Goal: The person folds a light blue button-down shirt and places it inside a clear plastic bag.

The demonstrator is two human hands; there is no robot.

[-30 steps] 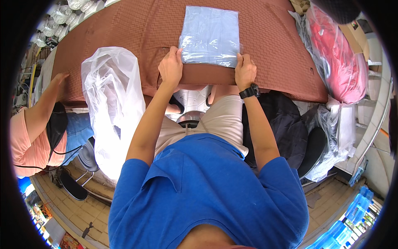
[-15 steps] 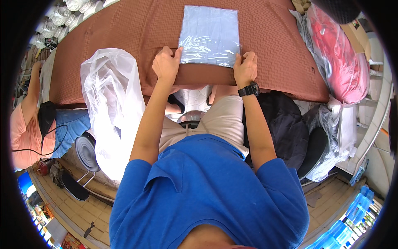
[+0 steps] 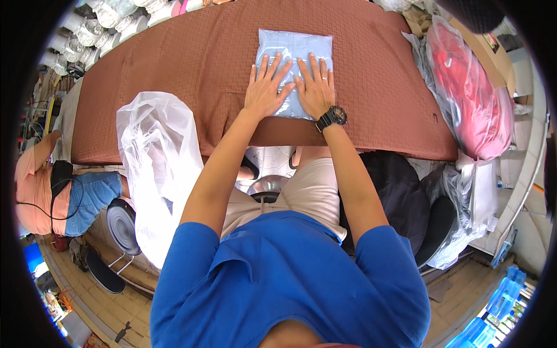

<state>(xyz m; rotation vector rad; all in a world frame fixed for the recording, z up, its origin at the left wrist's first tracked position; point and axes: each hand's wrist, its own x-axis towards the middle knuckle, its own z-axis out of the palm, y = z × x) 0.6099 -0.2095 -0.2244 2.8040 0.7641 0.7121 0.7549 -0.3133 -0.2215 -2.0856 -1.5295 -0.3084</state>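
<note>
A folded light-blue cloth in a clear plastic bag [image 3: 295, 42] lies flat on the brown-covered table [image 3: 174, 64]. My left hand [image 3: 268, 87] rests palm down on its left part, fingers spread and pointing away from me. Flat on the right part is my right hand [image 3: 315, 87], its fingers also apart and the thumbs of both hands close together near the middle. A black watch [image 3: 332, 118] is on my right wrist. Neither hand grips anything. The middle of the bag is partly covered by my hands.
White translucent plastic [image 3: 156, 133] hangs at the table's near edge on the left. Red material in clear plastic [image 3: 467, 87] lies at the right end, beside a cardboard box [image 3: 484, 55]. Another person [image 3: 43, 180] sits at far left. Bundled white items [image 3: 87, 29] line the far left side.
Both hands have let go of the bag's near corners and moved inward onto its top, flattening out with fingers spread. The whole view has shifted slightly.
</note>
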